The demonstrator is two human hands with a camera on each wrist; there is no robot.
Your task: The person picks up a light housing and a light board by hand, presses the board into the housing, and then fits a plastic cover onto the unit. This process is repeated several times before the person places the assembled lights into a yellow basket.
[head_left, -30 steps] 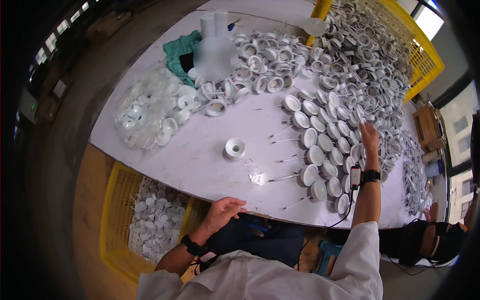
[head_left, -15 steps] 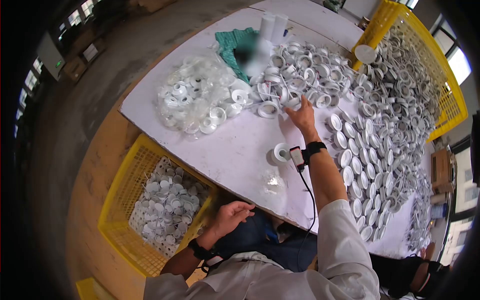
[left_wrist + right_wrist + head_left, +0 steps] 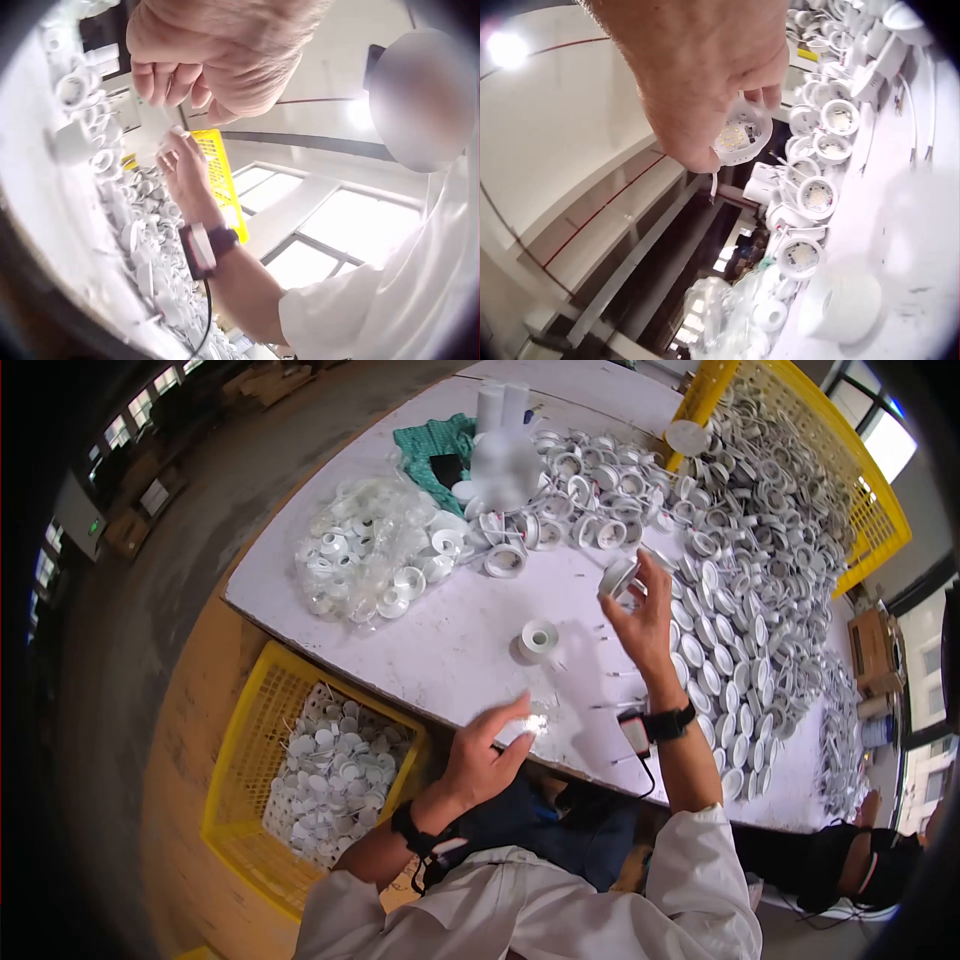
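My right hand point(image 3: 648, 622) pinches a round white LED lamp point(image 3: 615, 578) by its rim, above the table. In the right wrist view the LED board of this lamp point(image 3: 742, 139) shows, with a short white wire hanging below. My left hand point(image 3: 482, 758) holds nothing; its fingers are loosely bent over the table's near edge. Between the hands and a bit farther back, a single white cup-shaped part point(image 3: 538, 641) with a hole in its middle stands on the table point(image 3: 440, 650). Rows of white round lamps point(image 3: 710, 675) lie beside my right forearm, wires toward the left.
A clear plastic bag point(image 3: 350, 560) of white cup parts lies at the left. Several lamps with LED boards point(image 3: 610, 533) are spread at the back. A big heap spills from a yellow crate point(image 3: 880, 520). Another yellow crate point(image 3: 235, 760) with white discs stands below the table's left edge.
My right hand went from the lamp rows to the loose lamps at the back, took up one lamp and came back nearer. My left hand has moved forward over the table edge.
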